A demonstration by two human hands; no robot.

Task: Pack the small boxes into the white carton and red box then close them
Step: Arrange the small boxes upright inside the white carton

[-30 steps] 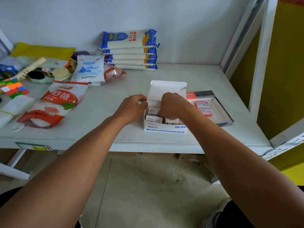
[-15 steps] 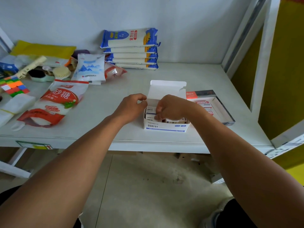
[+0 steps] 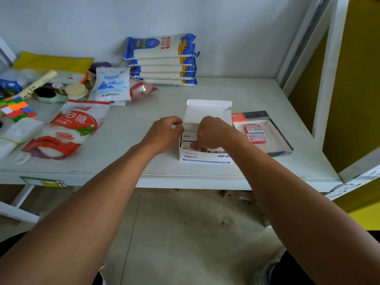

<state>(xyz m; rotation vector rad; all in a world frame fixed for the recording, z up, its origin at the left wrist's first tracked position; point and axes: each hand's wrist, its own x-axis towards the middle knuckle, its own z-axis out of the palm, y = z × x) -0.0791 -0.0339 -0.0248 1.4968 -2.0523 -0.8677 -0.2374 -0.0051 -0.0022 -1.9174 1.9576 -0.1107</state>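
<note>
The white carton (image 3: 205,157) stands open near the table's front edge, its lid flap upright behind it. Small white boxes (image 3: 187,136) are packed inside. My left hand (image 3: 162,133) is curled on the carton's left side flap. My right hand (image 3: 213,132) reaches into the carton, its fingertips pinched on a small box there; the hand hides much of the inside. To the right of the carton lies the red box (image 3: 239,117), open like a tray, with two small red boxes (image 3: 255,133) in it.
A stack of blue noodle packs (image 3: 164,60) stands at the back wall. Sugar bags (image 3: 70,128), a white pouch (image 3: 112,85), a colour cube (image 3: 17,109) and brushes fill the table's left side. A white shelf post (image 3: 329,79) rises on the right.
My right hand has slid a little to the left inside the carton and pressed lower on the small boxes. The left hand stays at the left flap.
</note>
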